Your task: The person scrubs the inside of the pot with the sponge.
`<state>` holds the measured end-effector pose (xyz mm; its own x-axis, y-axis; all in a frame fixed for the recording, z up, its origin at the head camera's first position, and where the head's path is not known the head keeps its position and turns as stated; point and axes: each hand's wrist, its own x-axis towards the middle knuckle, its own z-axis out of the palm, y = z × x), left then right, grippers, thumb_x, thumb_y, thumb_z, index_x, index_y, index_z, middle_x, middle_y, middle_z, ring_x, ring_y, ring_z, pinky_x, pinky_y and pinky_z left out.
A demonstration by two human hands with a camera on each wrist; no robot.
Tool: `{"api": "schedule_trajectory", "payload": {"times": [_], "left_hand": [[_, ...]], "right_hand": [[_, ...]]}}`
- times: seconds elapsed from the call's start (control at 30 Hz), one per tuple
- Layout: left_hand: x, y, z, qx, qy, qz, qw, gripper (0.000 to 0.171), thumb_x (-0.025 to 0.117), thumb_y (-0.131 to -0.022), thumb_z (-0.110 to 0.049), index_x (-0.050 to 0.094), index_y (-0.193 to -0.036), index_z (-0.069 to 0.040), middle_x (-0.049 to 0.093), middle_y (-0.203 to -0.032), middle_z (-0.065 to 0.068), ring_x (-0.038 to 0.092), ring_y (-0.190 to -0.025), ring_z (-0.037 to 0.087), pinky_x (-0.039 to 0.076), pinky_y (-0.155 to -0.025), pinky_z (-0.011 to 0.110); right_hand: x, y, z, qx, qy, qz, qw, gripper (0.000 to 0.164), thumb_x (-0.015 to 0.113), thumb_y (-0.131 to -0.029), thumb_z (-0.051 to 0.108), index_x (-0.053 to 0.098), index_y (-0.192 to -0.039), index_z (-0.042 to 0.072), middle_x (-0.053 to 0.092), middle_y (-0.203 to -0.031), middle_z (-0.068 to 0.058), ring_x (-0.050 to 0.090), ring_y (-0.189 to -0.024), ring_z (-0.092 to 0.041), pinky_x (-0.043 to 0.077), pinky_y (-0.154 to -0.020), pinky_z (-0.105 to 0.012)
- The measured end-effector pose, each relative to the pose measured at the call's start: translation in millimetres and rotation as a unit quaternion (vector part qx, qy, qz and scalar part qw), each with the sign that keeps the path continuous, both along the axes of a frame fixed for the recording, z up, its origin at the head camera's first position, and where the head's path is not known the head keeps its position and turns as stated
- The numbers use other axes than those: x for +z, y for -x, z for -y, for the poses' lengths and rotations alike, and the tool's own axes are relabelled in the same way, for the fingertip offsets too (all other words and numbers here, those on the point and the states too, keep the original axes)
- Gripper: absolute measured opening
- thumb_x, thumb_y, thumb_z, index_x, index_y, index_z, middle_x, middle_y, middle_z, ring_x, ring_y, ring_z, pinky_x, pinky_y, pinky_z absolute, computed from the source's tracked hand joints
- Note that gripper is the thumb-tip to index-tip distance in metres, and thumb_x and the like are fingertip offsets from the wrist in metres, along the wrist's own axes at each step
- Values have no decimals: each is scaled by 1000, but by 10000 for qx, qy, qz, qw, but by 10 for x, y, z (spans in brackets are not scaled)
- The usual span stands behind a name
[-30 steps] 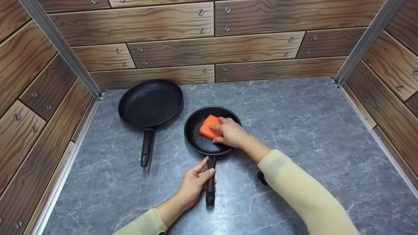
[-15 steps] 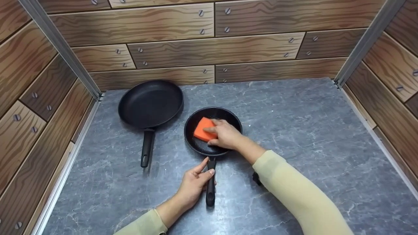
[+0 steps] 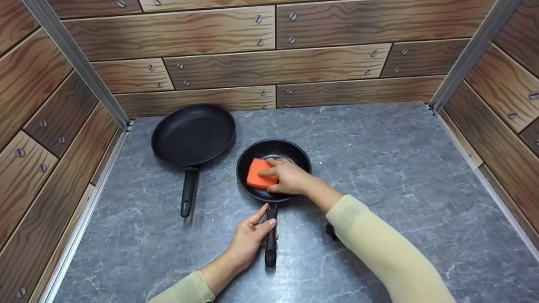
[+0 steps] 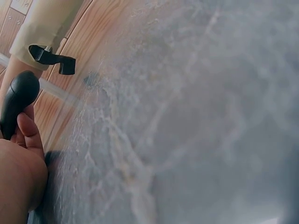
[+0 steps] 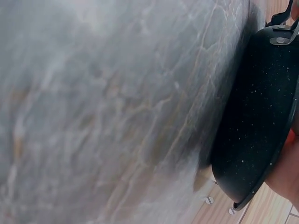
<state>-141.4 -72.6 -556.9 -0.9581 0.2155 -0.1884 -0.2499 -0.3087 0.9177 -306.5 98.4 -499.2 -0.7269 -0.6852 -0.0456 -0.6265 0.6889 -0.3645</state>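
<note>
In the head view a small black frying pan [image 3: 297,153] lies on the table with its handle [image 3: 270,254] toward me. My left hand [image 3: 244,240] holds that handle, thumb on top and fingers beneath. An orange sponge [image 3: 256,173] sits inside the small pan, toward its left side. My right hand [image 3: 290,177] grips the sponge, one finger stretched over its top and the thumb at its near edge. The left wrist view catches the handle's rounded end [image 4: 23,88] beyond the left hand [image 4: 21,175]. From the right wrist, the pan's speckled outer wall [image 5: 257,116] hides most of the right hand.
A larger black frying pan [image 3: 193,136] stands to the left and behind, its handle [image 3: 188,193] pointing toward me. The grey marbled table [image 3: 379,143] is bounded by wood-patterned walls [image 3: 219,67] at the back and both sides.
My right hand has moved the sponge left and a little nearer across the small pan's bottom. The left hand stays on the handle, and both pans keep their places.
</note>
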Motion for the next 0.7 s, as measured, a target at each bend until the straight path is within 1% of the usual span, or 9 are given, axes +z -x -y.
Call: {"api": "schedule_trajectory", "payload": {"times": [0.23,0.5,0.7], "left_hand": [[7,-4,2,10,8,-31,10000,70,71,-103,-12,36,-162,-1,72,-73,5,68,-64,11,58,-59,23],[-4,-2,3,-11,-26,2,10000,71,70,-103,-12,35,-163,0,71,-72,4,68,-65,11,58,-60,23],[2,-7,9,17,-33,-20,10000,71,71,-103,-13,35,-163,0,72,-74,6,69,-66,12,59,-61,25]], "right_hand": [[53,-23,-51,160,21,132,9998,57,82,-91,31,68,-145,23,39,-165,-23,38,-149,-48,32,-124,-58],[60,-39,-55,113,33,92,9999,54,85,-89,39,73,-140,25,46,-160,-24,46,-144,-48,37,-121,-57],[59,-64,-45,47,67,53,10000,54,87,-86,38,75,-137,25,53,-153,-23,52,-137,-46,42,-117,-54]]}}
